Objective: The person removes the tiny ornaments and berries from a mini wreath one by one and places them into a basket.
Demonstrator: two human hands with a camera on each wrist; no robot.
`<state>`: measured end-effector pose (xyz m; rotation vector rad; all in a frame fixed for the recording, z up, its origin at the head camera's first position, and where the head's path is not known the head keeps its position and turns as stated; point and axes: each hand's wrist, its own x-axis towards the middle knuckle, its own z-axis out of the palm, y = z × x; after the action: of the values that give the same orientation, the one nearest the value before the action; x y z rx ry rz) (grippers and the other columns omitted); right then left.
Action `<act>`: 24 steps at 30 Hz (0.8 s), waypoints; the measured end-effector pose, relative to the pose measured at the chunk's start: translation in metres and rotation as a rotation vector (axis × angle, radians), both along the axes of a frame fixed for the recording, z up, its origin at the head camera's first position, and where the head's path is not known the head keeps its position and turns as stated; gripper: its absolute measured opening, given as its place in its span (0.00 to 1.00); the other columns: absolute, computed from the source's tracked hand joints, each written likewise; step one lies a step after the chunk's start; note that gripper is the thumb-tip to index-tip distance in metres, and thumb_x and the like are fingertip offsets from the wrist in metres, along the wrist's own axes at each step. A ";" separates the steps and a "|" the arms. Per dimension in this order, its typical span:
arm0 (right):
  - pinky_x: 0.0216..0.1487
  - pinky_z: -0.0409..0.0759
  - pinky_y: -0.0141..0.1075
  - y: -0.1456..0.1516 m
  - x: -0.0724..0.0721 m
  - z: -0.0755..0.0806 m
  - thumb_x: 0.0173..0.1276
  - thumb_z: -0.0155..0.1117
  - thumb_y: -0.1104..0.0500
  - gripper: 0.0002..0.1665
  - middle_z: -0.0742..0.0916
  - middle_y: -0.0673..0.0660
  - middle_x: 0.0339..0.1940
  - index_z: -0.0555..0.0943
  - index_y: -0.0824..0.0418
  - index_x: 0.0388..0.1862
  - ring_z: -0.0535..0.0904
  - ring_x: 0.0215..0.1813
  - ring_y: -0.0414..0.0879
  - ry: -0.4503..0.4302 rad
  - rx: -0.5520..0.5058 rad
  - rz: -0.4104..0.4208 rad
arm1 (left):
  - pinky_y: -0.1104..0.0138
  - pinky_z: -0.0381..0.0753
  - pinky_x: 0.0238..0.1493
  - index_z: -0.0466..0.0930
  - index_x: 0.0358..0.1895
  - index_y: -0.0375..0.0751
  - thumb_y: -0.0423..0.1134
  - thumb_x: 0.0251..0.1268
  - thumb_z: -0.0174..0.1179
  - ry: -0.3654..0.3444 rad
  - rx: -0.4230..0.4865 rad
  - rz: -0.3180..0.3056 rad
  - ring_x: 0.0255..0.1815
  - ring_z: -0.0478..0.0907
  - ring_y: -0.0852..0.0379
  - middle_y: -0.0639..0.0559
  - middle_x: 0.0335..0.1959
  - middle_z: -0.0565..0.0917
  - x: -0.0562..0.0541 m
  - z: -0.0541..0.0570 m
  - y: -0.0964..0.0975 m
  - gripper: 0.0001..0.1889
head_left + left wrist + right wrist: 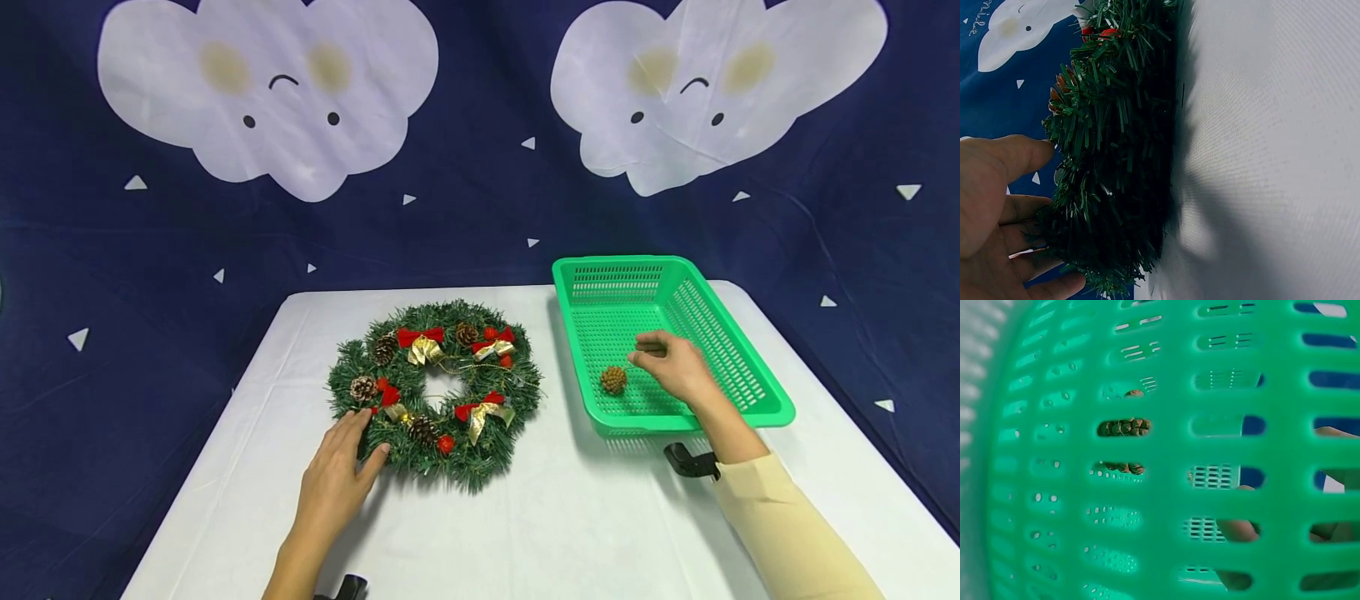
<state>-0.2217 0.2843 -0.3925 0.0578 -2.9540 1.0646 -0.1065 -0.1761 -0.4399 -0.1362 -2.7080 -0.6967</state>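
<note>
The brown, knobbly, round pine cone lies in the green plastic basket, just left of the nearer right grip, loosely parted, apparently empty; the left grip, spread, touches the green bow-trimmed wreath.

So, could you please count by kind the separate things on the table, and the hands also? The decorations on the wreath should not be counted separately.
Wreath: 1
Basket: 1
Loose cone, in the basket: 1
Hands: 2, left hand and right hand
Total: 5
</note>
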 end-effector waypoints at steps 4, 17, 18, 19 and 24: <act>0.50 0.77 0.53 -0.002 0.004 0.002 0.69 0.55 0.43 0.33 0.80 0.67 0.59 0.70 0.63 0.65 0.76 0.58 0.63 0.055 0.020 -0.014 | 0.43 0.70 0.62 0.67 0.66 0.35 0.47 0.62 0.61 0.002 -0.003 -0.002 0.67 0.66 0.39 0.36 0.64 0.73 0.000 0.000 0.000 0.32; 0.52 0.75 0.55 -0.020 0.017 0.013 0.68 0.57 0.44 0.31 0.82 0.64 0.56 0.72 0.61 0.63 0.76 0.59 0.61 0.158 -0.006 -0.004 | 0.43 0.70 0.62 0.67 0.66 0.35 0.47 0.62 0.61 -0.007 -0.003 0.002 0.67 0.66 0.39 0.36 0.64 0.73 0.000 0.000 0.000 0.32; 0.53 0.75 0.55 -0.022 0.018 0.014 0.68 0.57 0.44 0.31 0.82 0.64 0.56 0.72 0.61 0.63 0.76 0.59 0.61 0.165 -0.012 -0.001 | 0.43 0.70 0.62 0.67 0.66 0.35 0.47 0.62 0.61 -0.008 -0.003 0.002 0.67 0.66 0.39 0.37 0.64 0.73 0.000 0.000 0.000 0.32; 0.54 0.75 0.55 -0.024 0.019 0.015 0.68 0.58 0.45 0.30 0.82 0.64 0.56 0.72 0.61 0.63 0.75 0.59 0.61 0.170 -0.017 0.000 | 0.43 0.70 0.62 0.67 0.66 0.35 0.47 0.62 0.61 -0.009 -0.002 0.002 0.67 0.66 0.39 0.37 0.64 0.73 0.000 0.000 0.000 0.32; 0.55 0.74 0.55 -0.034 0.023 0.019 0.67 0.59 0.44 0.30 0.83 0.62 0.56 0.73 0.60 0.62 0.75 0.60 0.60 0.199 -0.038 0.006 | 0.43 0.70 0.61 0.67 0.66 0.35 0.47 0.62 0.61 -0.008 -0.001 0.002 0.68 0.66 0.39 0.37 0.64 0.73 -0.001 -0.001 0.000 0.32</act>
<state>-0.1991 0.2504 -0.3740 0.1622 -2.7581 1.0480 -0.1074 -0.1764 -0.4404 -0.1317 -2.7161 -0.6973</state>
